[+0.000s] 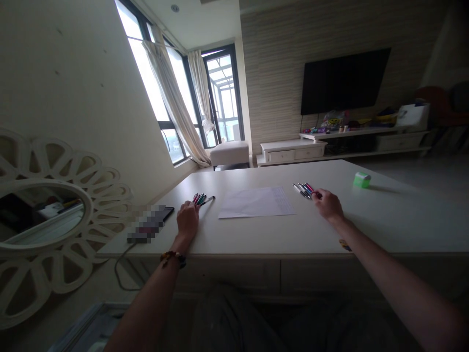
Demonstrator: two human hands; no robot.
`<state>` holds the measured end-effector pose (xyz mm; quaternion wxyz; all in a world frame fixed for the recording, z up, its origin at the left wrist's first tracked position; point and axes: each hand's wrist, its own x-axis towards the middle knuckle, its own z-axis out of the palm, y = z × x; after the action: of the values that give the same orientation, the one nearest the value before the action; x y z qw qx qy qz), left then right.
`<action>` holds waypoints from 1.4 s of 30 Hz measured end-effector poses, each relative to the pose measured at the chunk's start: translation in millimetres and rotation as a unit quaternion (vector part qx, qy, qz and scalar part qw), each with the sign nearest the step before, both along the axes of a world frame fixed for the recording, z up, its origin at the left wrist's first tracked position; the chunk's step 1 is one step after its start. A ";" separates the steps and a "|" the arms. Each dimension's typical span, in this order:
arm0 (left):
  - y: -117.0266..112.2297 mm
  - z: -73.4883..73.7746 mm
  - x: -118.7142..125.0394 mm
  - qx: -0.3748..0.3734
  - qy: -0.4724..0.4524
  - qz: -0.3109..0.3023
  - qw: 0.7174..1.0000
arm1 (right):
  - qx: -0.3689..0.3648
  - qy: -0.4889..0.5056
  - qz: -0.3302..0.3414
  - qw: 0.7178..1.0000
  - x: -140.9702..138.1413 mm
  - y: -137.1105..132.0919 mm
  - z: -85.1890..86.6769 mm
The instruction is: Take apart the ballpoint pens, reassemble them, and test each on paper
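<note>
On the white table, my left hand is closed around the near ends of several pens. A black-and-clear pen juts out to the right from beside my thumb. To the right of the paper, my right hand has its fingers curled over the near end of a red pen. Several silver and dark pens lie side by side just left of those fingers. A white sheet of paper lies flat between my two hands.
A blurred-out dark device with a cable lies at the table's left. A green-and-white box stands at the far right. Near my right forearm is a small yellow-and-dark item. A round-framed mirror leans close on the left.
</note>
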<state>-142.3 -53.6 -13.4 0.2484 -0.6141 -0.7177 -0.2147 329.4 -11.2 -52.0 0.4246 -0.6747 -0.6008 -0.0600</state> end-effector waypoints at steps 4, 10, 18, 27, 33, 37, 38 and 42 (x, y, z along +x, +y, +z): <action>-1.8 2.2 -2.4 0.056 -0.059 -0.033 0.996 | -0.004 -0.011 0.005 1.000 -3.6 -2.0 1.8; 7.8 11.1 4.1 0.115 -0.380 -0.066 0.915 | 0.014 0.028 0.110 0.993 -23.9 -13.8 9.0; 29.6 23.5 111.3 -0.138 -0.713 -0.215 0.652 | -0.144 0.274 0.390 0.867 -133.5 -8.5 38.4; 58.2 16.4 163.0 -0.122 -0.431 -0.372 0.813 | -0.045 0.265 0.371 0.889 -148.5 24.5 49.2; 54.7 31.2 146.8 0.020 -0.072 -0.427 0.901 | -0.145 0.144 0.425 0.882 -124.6 15.2 48.1; 47.5 32.7 147.7 -0.039 0.003 -0.455 0.890 | -0.174 0.213 0.485 0.830 -130.2 11.0 54.3; 46.5 31.7 148.5 -0.048 0.003 -0.450 0.892 | -0.187 0.246 0.486 0.817 -131.3 10.8 54.1; 43.1 27.0 152.0 -0.037 -0.016 -0.429 0.902 | -0.249 0.415 0.472 0.737 -134.6 11.6 47.5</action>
<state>9.8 -10.6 13.6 0.0977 -0.8680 -0.3959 -0.2834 194.9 0.3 -4.5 0.4225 -0.3443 -0.6003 0.5853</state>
